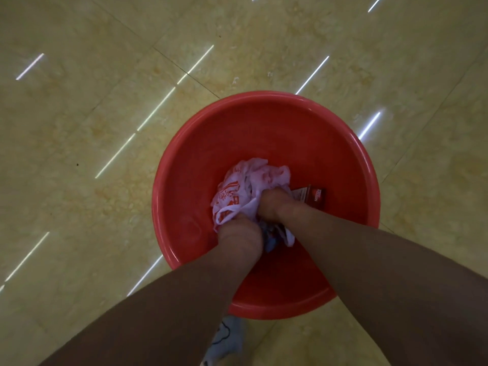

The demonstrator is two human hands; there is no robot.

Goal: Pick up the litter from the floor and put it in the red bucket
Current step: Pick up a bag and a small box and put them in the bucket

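Note:
A red bucket (264, 122) stands on the tiled floor right below me. Inside it lies a crumpled white plastic bag with red print (248, 186), and a small red and white packet (313, 197) sits beside it on the right. Both my arms reach down into the bucket. My left hand (239, 237) is pushed into the near edge of the bag, and my right hand (274, 204) is dug into its right side. The fingers of both hands are buried in the bag, with bluish litter (272, 239) showing between the wrists.
Glossy beige floor tiles (105, 114) surround the bucket and reflect strip lights. My foot in a light grey sock (224, 339) stands just in front of the bucket's near rim.

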